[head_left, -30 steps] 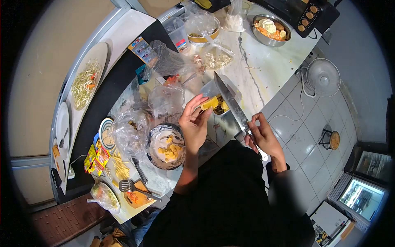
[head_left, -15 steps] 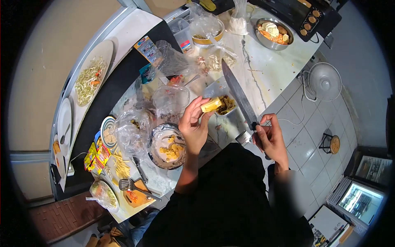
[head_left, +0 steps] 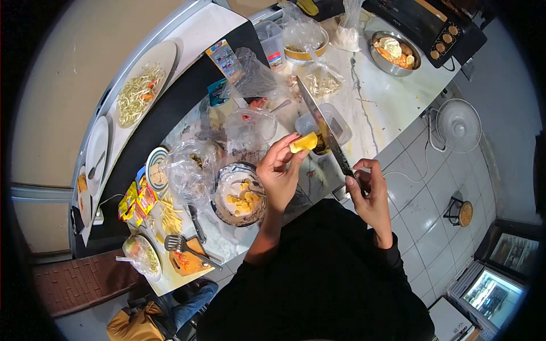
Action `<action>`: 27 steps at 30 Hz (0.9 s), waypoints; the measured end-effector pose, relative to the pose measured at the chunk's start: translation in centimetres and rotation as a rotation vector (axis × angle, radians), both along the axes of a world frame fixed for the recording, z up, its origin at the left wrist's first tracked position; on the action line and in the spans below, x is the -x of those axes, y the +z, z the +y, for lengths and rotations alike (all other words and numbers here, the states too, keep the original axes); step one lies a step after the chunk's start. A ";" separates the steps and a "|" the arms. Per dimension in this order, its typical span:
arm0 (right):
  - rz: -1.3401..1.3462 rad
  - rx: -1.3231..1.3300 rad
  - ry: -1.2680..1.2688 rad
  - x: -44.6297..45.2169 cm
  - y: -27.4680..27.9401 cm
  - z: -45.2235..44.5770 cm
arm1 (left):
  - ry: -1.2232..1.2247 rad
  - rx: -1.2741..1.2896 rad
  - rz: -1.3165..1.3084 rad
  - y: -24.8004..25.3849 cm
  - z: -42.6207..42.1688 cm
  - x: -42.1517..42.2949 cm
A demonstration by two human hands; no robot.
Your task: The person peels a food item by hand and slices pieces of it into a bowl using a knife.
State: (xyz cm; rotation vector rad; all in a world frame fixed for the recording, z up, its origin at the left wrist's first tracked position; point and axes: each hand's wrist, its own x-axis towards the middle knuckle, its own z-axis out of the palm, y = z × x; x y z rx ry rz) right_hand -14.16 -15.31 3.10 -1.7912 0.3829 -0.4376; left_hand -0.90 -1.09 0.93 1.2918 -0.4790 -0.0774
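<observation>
My left hand [head_left: 282, 175] is closed on a yellow piece of food [head_left: 303, 142], pinched between thumb and fingers; I cannot tell its kind. A large kitchen knife [head_left: 322, 123] is gripped in my right hand [head_left: 371, 194], its long blade pointing up and left, just right of the yellow piece. Behind the blade stands a clear plastic container [head_left: 343, 129] with dark and yellowish scraps, partly hidden. Left of my left wrist, a bowl [head_left: 219, 212] holds yellow chunks and a spoon.
A steel bowl of food [head_left: 392, 70] stands near a black toaster oven [head_left: 432, 25]. Plastic bags [head_left: 190, 170] and a black slotted spatula [head_left: 175, 244] lie on the marble counter [head_left: 375, 108]. A plate of shredded vegetables [head_left: 165, 57] rests on the left ledge. Another person's legs [head_left: 193, 301] show below.
The knife has come closer to the yellow piece and its blade has turned. The yellow piece is tilted differently in my left hand. The whole view has shifted slightly.
</observation>
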 end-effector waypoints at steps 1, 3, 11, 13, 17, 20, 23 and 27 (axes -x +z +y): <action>0.016 0.055 0.012 0.0 0.4 0.0 | 0.001 0.000 -0.001 0.0 -0.1 0.1; 0.033 0.110 0.022 0.0 1.1 0.1 | 0.019 -0.015 -0.012 0.0 -0.2 0.3; 0.077 0.077 0.036 -0.1 1.4 0.6 | 0.015 -0.018 -0.030 -0.3 -0.3 0.5; 0.083 0.077 0.034 0.0 1.2 0.5 | 0.013 -0.022 -0.046 -0.4 -0.4 0.4; 0.080 0.096 0.048 0.2 0.8 0.2 | 0.022 -0.035 -0.167 -0.6 -0.5 0.3; 0.110 -0.136 0.070 0.3 0.7 0.4 | -0.050 0.047 -0.141 -0.9 -0.5 -0.4; 0.072 -0.223 0.049 0.4 0.5 0.4 | -0.219 0.259 0.084 -1.2 -0.5 -0.7; 0.114 -0.167 0.001 0.8 0.7 -0.2 | -0.418 0.459 0.385 -1.2 -0.7 -0.9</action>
